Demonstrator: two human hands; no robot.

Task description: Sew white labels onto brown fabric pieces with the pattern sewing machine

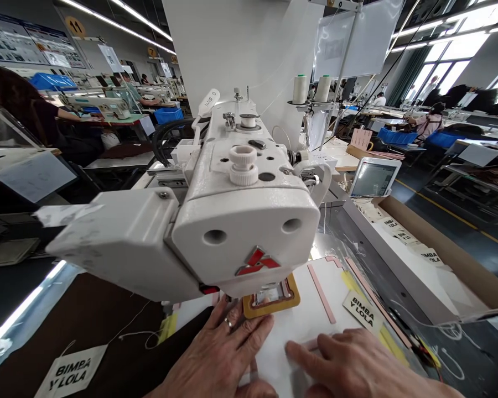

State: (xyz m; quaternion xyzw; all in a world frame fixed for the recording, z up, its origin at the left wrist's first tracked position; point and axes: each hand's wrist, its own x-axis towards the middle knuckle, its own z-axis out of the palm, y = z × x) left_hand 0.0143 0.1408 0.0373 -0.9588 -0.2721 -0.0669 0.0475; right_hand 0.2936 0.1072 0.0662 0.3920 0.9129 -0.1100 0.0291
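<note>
Below the head of a white sewing machine [249, 232], my left hand [226, 351] lies flat with fingers spread. It wears a ring, and its fingertips reach the edge of a gold-coloured clamp frame [292, 293]. My right hand [348, 362] rests on the white template sheet [299, 282], index finger stretched out and the others partly bent. Nothing shows in either hand. Beside the right hand, a cream label [362, 309] reading "BIMBA Y LOLA" sits on the template. Dark brown material [120, 331] spreads to the left, with another printed label [71, 373] on it. The needle is hidden.
A long open box [448, 282] of labels stands at the right, near a small screen [375, 177]. Two thread cones [300, 89] stand behind the machine. Loose threads trail at both sides. Other people work at machines farther back.
</note>
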